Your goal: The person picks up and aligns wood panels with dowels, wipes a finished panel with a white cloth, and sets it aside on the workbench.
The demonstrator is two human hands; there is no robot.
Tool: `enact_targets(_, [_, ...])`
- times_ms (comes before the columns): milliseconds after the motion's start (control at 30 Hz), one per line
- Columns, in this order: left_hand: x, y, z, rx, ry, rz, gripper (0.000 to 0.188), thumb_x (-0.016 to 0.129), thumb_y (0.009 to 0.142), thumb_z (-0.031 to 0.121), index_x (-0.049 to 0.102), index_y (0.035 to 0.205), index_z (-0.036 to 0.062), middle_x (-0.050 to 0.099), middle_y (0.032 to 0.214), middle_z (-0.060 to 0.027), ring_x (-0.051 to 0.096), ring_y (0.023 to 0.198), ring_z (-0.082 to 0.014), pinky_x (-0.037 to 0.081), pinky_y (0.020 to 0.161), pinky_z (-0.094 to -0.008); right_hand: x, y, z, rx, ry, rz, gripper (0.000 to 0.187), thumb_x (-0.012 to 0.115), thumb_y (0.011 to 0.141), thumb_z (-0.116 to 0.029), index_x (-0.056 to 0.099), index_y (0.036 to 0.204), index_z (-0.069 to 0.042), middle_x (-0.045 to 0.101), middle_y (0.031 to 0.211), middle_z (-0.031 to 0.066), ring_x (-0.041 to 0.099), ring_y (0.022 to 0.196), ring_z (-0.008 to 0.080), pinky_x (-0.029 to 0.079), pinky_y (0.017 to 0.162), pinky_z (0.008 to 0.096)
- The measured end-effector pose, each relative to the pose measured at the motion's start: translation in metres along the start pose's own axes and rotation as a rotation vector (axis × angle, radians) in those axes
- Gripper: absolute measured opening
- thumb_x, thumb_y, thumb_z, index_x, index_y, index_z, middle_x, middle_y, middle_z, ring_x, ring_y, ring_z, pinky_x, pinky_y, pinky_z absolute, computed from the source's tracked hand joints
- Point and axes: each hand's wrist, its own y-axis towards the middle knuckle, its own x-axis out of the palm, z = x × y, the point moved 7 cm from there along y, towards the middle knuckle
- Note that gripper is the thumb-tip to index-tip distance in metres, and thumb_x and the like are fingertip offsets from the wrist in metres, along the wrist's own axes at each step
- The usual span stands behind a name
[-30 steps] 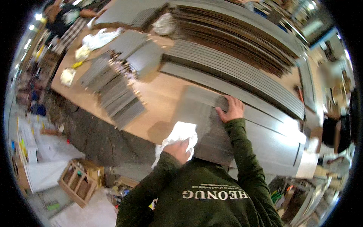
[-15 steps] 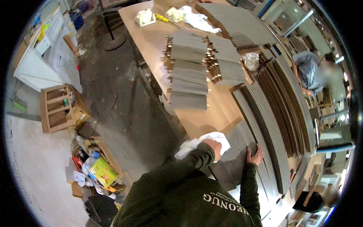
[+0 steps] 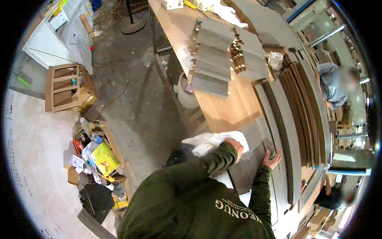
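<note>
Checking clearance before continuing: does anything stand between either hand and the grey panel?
The white cloth in the left hand laps over the grey panel at left; contact beneath that hand is hidden. Nothing visible separates the right hand from the panel.

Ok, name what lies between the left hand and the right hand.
In the head view, the edge of the white cloth lies beside the left hand, then grey panel stretches across to the right hand.

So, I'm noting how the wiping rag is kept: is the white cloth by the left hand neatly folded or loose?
Loose: the white fabric cloth looks crumpled, its uneven end extending leftward from the left hand.
</note>
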Motion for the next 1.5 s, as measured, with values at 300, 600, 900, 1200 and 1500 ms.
enact_targets(300, [0.074, -0.023, 0.127, 0.348, -0.167, 0.174, 0.032, 0.059, 0.069, 0.028, 0.062, 0.092, 0.0065, 0.060, 0.089, -0.0187, 0.057, 0.085, -0.0340, 0.046, 0.075, -0.0403, -0.251, -0.146, 0.141, 0.552, -0.137, 0.297, 0.009, 0.068, 0.071, -0.010, 0.061, 0.074, -0.005, 0.062, 0.074, 0.0053, 0.059, 0.071, 0.0194, 0.046, 0.071, 0.0299])
enact_targets(600, [0.071, -0.037, -0.031, -0.096, 0.272, 0.487, 0.049, 0.061, 0.071, 0.035, 0.056, 0.105, -0.0010, 0.060, 0.094, -0.0227, 0.058, 0.089, -0.0369, 0.046, 0.079, -0.0414, -0.412, -0.383, 0.156, 0.935, -0.372, 0.618, 0.023, 0.071, 0.066, -0.019, 0.058, 0.079, -0.005, 0.060, 0.086, 0.0116, 0.058, 0.082, 0.0261, 0.046, 0.071, 0.0336])
enact_targets(900, [0.208, 0.001, 0.375, 0.618, 0.229, 0.145, 0.032, 0.059, 0.073, 0.029, 0.061, 0.091, 0.0023, 0.060, 0.077, -0.0219, 0.058, 0.073, -0.0367, 0.046, 0.065, -0.0430, -0.408, -0.383, 0.201, 1.147, -0.408, 0.388, 0.036, 0.067, 0.066, -0.029, 0.060, 0.096, -0.010, 0.060, 0.097, 0.0096, 0.054, 0.094, 0.0277, 0.040, 0.085, 0.0388])
enact_targets(1200, [0.389, 0.097, 0.545, 0.826, 0.772, -0.020, 0.061, 0.066, 0.069, 0.028, 0.044, 0.125, 0.0207, 0.042, 0.103, -0.0140, 0.058, 0.076, -0.0321, 0.049, 0.068, -0.0401, -0.418, -0.378, 0.213, 1.112, -0.346, 0.572, 0.030, 0.061, 0.064, -0.021, 0.065, 0.092, -0.011, 0.064, 0.089, 0.0096, 0.056, 0.094, 0.0260, 0.039, 0.087, 0.0373])
enact_targets(1500, [0.402, 0.098, 0.561, 0.960, 0.971, -0.175, 0.066, 0.066, 0.068, 0.027, 0.037, 0.128, 0.0245, 0.044, 0.102, -0.0143, 0.059, 0.077, -0.0312, 0.049, 0.068, -0.0412, -0.430, -0.378, 0.214, 1.139, -0.362, 0.575, 0.029, 0.059, 0.064, -0.017, 0.064, 0.091, -0.011, 0.063, 0.089, 0.0092, 0.057, 0.093, 0.0240, 0.040, 0.086, 0.0364])
